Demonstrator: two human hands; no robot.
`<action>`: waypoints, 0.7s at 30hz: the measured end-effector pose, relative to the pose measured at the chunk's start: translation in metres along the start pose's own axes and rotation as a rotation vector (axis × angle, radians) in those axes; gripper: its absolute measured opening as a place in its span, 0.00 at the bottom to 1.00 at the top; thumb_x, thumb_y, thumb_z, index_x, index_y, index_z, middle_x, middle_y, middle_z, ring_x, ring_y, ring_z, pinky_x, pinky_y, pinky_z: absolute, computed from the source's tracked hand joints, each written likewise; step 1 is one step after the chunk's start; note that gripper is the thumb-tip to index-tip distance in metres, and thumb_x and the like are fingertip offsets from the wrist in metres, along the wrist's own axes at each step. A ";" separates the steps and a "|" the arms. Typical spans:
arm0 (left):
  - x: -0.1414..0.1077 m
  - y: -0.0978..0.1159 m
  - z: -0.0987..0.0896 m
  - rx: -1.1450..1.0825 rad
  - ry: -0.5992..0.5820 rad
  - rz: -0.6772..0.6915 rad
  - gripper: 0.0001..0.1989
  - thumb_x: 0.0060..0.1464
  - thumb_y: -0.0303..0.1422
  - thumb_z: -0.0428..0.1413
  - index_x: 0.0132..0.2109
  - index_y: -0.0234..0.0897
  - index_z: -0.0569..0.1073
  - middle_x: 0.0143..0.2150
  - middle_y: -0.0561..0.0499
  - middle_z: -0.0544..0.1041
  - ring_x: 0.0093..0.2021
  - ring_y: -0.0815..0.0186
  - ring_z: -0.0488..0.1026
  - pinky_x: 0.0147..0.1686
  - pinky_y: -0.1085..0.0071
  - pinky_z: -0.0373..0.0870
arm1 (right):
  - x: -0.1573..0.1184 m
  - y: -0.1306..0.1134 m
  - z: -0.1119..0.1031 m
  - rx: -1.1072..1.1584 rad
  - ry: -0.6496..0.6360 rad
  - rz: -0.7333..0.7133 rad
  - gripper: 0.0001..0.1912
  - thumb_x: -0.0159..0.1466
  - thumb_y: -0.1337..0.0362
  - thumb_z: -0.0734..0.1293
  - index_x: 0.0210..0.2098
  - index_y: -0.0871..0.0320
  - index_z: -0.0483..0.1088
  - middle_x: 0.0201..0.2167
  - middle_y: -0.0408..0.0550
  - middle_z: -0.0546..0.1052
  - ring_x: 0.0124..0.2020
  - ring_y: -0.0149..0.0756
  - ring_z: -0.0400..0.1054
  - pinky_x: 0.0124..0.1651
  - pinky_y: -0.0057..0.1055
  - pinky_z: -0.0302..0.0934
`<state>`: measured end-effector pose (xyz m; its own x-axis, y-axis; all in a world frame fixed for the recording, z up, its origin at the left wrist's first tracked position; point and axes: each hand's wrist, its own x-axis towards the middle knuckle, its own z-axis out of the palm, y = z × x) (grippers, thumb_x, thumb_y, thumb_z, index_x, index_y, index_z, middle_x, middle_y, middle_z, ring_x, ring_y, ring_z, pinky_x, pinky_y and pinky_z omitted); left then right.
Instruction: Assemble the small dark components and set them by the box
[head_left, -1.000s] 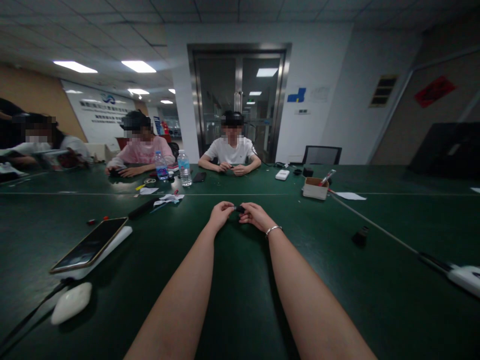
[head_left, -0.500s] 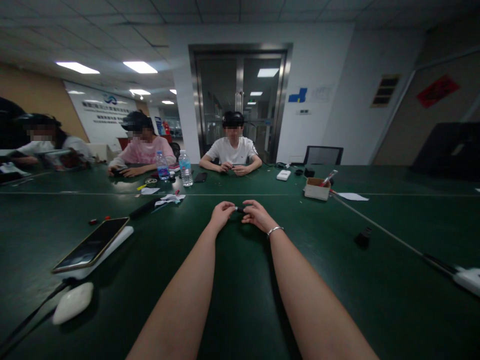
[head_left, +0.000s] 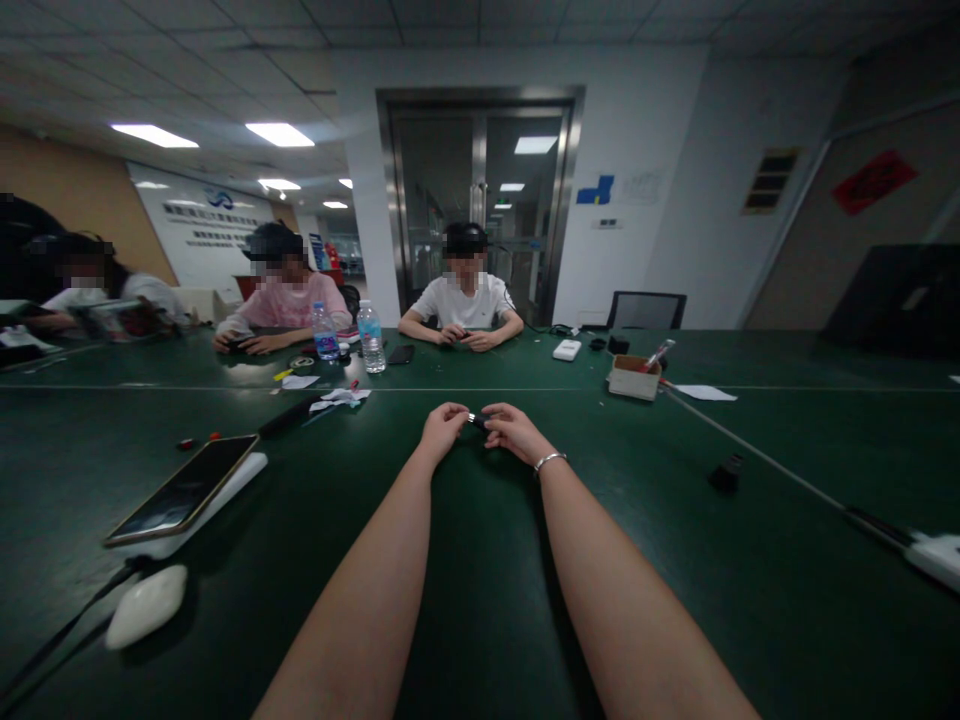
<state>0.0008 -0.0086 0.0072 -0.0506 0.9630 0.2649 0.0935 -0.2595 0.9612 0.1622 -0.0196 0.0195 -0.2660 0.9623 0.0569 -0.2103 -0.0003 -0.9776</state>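
Plainly, I count 2 bare hands, 1 on each side of 1 small black piece (head_left: 481,423) with a silvery end, over the green table (head_left: 480,580). Past them sit 3 people: 1 in white (head_left: 466,305) straight across, 1 in pink (head_left: 292,298) to the left, and 1 at far left (head_left: 154,292), partly hidden. Between them and the hands stand 2 upright bottles (head_left: 371,340), side by side.

A thin pale seam (head_left: 525,388) crosses the tabletop just beyond the fingertips. Green surface spreads out on both sides of the forearms: leftward to 1 phone (head_left: 184,490) lying tilted on 1 white block (head_left: 234,500), with 1 pale rounded item (head_left: 146,607) nearer me; rightward to 1 dark stub (head_left: 726,474). Up by the seam, 1 open box (head_left: 634,380) sits left of 1 white sheet (head_left: 705,393).

The small black piece lies between the 2 hands, right at their fingertips. The left hand (head_left: 444,430) has its thumb and fingers pinched together on the silvery end. The right hand (head_left: 514,430), with 1 bracelet (head_left: 550,462) at its wrist, grips the black end, its fingers bent; how far they wrap behind it, I can't tell.
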 end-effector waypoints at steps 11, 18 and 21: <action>-0.001 -0.001 0.000 0.044 -0.021 -0.007 0.14 0.42 0.40 0.58 0.34 0.33 0.73 0.26 0.51 0.72 0.26 0.70 0.67 0.25 0.75 0.62 | 0.001 0.003 -0.002 -0.021 -0.046 -0.028 0.15 0.54 0.80 0.64 0.39 0.62 0.67 0.21 0.38 0.70 0.18 0.23 0.66 0.26 0.26 0.71; -0.004 0.001 -0.004 0.349 -0.033 0.015 0.22 0.47 0.52 0.53 0.26 0.35 0.71 0.21 0.53 0.69 0.22 0.70 0.64 0.23 0.73 0.57 | 0.002 0.006 -0.005 -0.052 -0.092 -0.020 0.14 0.52 0.79 0.65 0.37 0.63 0.71 0.21 0.39 0.71 0.18 0.21 0.64 0.25 0.23 0.70; -0.007 0.005 -0.004 0.443 -0.016 0.052 0.24 0.48 0.53 0.50 0.22 0.36 0.70 0.18 0.53 0.67 0.20 0.69 0.62 0.22 0.73 0.53 | 0.003 0.006 -0.005 -0.071 -0.095 -0.022 0.14 0.51 0.79 0.66 0.37 0.63 0.72 0.22 0.40 0.72 0.17 0.21 0.64 0.25 0.22 0.69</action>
<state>-0.0022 -0.0171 0.0108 -0.0191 0.9513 0.3076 0.5125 -0.2548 0.8200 0.1652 -0.0154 0.0131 -0.3503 0.9319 0.0940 -0.1504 0.0431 -0.9877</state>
